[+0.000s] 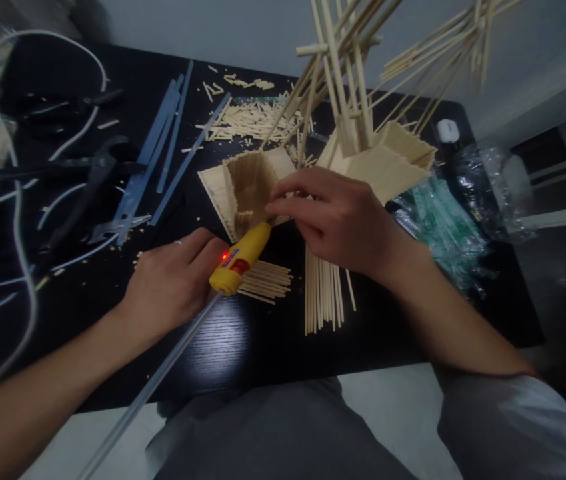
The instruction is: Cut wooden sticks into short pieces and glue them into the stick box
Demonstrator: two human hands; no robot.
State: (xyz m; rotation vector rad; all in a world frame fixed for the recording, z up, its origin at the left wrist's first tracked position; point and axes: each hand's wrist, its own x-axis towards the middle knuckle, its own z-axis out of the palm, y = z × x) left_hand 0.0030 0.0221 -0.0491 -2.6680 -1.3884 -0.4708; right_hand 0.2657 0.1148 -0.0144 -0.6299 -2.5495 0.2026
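My left hand is wrapped round a yellow hot glue gun with a lit red light. A long clear glue stick runs out of its back end towards me. The gun's front end is close to a small box-like piece made of wooden sticks, which has a ragged rim. My right hand is at the right side of that piece, thumb and fingers pinched together. Whatever lies between those fingertips is too small to make out. Under and beside my hands lie thin wooden sticks.
A tall stick structure stands at the back right. Cut stick bits are heaped behind. More glue sticks, pliers and a white cable lie left. Green-and-clear plastic wrappers are at the right.
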